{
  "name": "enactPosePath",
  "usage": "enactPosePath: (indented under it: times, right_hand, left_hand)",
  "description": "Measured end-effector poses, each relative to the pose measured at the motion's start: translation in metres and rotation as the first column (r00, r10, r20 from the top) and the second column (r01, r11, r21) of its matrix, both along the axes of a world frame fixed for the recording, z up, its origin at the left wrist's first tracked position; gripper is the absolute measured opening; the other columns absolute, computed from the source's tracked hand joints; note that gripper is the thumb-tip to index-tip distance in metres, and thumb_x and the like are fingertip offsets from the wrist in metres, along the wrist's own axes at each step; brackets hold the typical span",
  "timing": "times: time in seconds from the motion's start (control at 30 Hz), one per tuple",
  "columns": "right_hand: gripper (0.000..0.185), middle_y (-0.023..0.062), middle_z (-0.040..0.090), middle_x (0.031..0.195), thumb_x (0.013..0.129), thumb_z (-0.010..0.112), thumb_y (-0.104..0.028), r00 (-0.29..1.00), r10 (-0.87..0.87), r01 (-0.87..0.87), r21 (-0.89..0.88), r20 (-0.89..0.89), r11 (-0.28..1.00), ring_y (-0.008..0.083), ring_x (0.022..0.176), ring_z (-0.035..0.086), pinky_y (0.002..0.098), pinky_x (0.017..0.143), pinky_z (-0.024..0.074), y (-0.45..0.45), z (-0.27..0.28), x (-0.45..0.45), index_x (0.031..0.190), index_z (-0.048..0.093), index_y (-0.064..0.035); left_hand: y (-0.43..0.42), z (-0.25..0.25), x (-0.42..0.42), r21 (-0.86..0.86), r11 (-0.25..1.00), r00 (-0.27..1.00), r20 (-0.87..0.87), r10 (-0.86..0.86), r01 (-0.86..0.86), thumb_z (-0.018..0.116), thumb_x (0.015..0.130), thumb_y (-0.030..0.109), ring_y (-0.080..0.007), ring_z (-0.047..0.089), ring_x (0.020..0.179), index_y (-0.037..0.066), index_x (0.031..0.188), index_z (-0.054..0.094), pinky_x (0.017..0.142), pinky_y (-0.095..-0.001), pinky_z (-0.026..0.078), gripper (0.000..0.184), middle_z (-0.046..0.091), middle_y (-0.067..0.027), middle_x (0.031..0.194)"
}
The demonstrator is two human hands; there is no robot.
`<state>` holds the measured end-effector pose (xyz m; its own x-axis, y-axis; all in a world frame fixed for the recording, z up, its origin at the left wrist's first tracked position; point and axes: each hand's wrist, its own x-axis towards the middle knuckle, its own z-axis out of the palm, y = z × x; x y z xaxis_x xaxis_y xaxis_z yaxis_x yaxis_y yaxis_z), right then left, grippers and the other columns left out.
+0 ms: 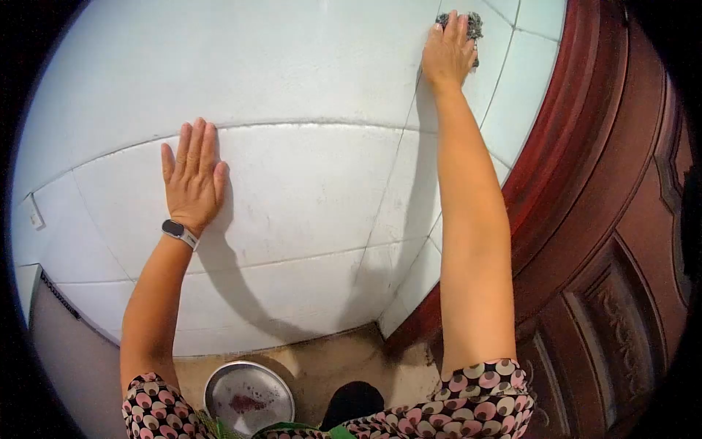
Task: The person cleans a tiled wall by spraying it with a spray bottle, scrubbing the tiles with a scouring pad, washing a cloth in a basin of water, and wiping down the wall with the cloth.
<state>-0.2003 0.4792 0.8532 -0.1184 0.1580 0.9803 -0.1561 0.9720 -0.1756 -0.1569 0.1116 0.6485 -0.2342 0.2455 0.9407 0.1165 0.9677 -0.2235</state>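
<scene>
My left hand (192,179) lies flat against the white tiled wall (307,183), fingers stretched upward across the grout line and thumb apart. It holds nothing; a smartwatch (174,228) with a pale band is on that wrist. High up at the right, my right hand (446,62) presses a grey steel wool scourer (475,26) to the wall tiles near the corner. The scourer sticks out past the fingertips and along the right side of the hand; the palm hides the rest. Faint dark marks show on the lower tiles.
A carved dark wooden door (585,322) with a red-brown frame (545,146) stands close on the right. Below, a round metal basin (210,382) with dark reddish matter inside rests on the tan floor (329,358). A small white fitting (35,212) is on the left wall.
</scene>
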Motion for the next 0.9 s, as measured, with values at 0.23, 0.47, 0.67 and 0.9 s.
enactPosePath:
  times: [0.23, 0.47, 0.67, 0.9]
  right_hand:
    - [0.049, 0.0124, 0.014, 0.15, 0.097, 0.024, -0.023, 0.998, -0.017, 0.0, -0.262, -0.061, 0.965, 0.0339, 0.137, 0.013, 0.0445, 0.112, 0.0067, 0.062, -0.155, -0.014, 0.142, 0.02, -0.0042]
    - [0.049, 0.0166, 0.019, 0.147, 0.092, 0.03, -0.009, 0.997, 0.036, 0.015, -0.613, 0.07, 0.79, 0.031, 0.136, 0.019, 0.0429, 0.111, 0.0138, 0.035, -0.375, 0.009, 0.14, 0.023, 0.0014]
    - [0.052, 0.0232, 0.036, 0.135, 0.077, 0.039, 0.009, 0.987, 0.038, 0.079, -0.672, 0.158, 0.737, 0.037, 0.126, 0.035, 0.0412, 0.105, 0.0309, 0.064, -0.467, 0.03, 0.128, 0.042, 0.0049]
    - [0.051, 0.0123, 0.054, 0.124, 0.066, 0.049, 0.006, 0.987, -0.121, 0.107, 0.123, 0.11, 0.987, 0.029, 0.119, 0.045, 0.0487, 0.104, 0.0238, 0.095, -0.295, 0.063, 0.114, 0.056, -0.0087]
  left_hand:
    - [0.014, -0.007, -0.012, 0.074, 0.991, 0.992, -0.078, -0.103, 0.109, 0.036, 0.094, 0.03, -0.0186, 0.015, 0.139, 0.014, 0.144, 0.023, 0.113, -0.0426, 0.001, 0.054, 0.02, -0.0028, 0.15]
    - [0.037, -0.007, -0.016, -0.131, 0.983, 0.991, -0.028, -0.133, 0.128, 0.033, 0.095, 0.036, -0.0136, 0.015, 0.139, 0.023, 0.144, 0.023, 0.113, -0.0405, 0.001, 0.052, 0.021, 0.0031, 0.15]
    - [0.062, 0.018, 0.0, -0.208, 0.978, 0.994, -0.112, -0.012, -0.012, 0.036, 0.095, 0.031, -0.0227, 0.019, 0.137, 0.013, 0.143, 0.023, 0.112, -0.0452, 0.01, 0.053, 0.02, -0.0081, 0.148]
    - [0.06, 0.0, 0.0, -0.126, 0.983, 0.988, 0.056, 0.145, -0.137, 0.032, 0.093, 0.031, -0.0221, 0.011, 0.139, 0.012, 0.143, 0.022, 0.113, -0.0436, 0.0, 0.055, 0.018, -0.0076, 0.15]
